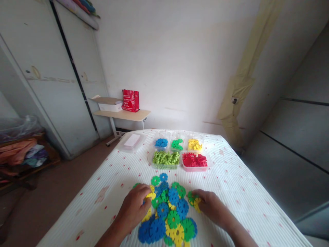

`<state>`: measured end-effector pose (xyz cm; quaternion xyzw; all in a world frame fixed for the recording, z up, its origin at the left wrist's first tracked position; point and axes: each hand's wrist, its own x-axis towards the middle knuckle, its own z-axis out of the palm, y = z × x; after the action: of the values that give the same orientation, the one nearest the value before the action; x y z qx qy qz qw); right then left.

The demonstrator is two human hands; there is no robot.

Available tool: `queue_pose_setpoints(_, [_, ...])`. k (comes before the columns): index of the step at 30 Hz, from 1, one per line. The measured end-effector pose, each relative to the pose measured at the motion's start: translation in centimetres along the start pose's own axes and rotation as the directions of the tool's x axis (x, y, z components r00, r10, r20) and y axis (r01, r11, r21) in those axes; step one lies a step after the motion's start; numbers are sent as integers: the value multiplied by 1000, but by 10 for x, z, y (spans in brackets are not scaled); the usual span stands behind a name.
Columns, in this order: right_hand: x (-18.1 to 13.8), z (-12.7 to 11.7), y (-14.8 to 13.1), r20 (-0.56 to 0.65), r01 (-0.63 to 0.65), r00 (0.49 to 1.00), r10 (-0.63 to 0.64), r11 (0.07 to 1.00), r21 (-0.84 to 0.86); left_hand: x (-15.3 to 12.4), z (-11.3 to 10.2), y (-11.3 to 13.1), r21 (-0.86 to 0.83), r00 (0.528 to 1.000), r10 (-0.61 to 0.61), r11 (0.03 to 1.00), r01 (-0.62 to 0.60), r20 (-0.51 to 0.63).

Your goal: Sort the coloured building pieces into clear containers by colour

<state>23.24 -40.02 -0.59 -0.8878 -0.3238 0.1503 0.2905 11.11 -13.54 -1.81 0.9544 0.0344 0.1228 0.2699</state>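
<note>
A: Hands first?
B: Left hand point(135, 206) palm down at the left edge of the disc pile point(169, 216), fingertips pinching a yellow disc point(151, 196). Right hand point(212, 205) at the pile's right edge, closed around a green-and-yellow pair point(194, 200).
A: Containers?
B: Five clear tubs beyond the pile, packed close in two rows. Far row: blue discs point(161, 142), dark green discs point(177, 144), yellow discs point(194, 144). Near row: lime discs point(166, 158), red discs point(194, 160). Off to the left, a shallow clear tray point(122, 146) with a white sheet point(132, 140) inside.
A: Surface, room?
B: Desk point(231, 171) under a white ribbed cloth with red specks. Behind, a side table point(123, 115) against a pale wall, with a red bag point(131, 100) and white box point(109, 103). Grey wardrobe doors point(59, 103) on the left.
A: Pose?
B: Forearms in from the bottom edge, knuckles up.
</note>
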Motion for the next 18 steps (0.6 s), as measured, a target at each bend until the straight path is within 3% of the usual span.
queue_pose_setpoints(6, [-3,-5,17,-44,-171,985,165,954,-246,1,-6,-7,174,990,-140,975,138,-3])
queue_pose_setpoints(12, [-9,0,9,-34,-89,996,84,981,-173,1,-10,-11,381,981,-187,905,190,-46])
queue_pose_setpoints(18, [-11,-7,13,-80,-197,980,182,942,-271,2,-13,-10,495,965,-231,828,264,-127])
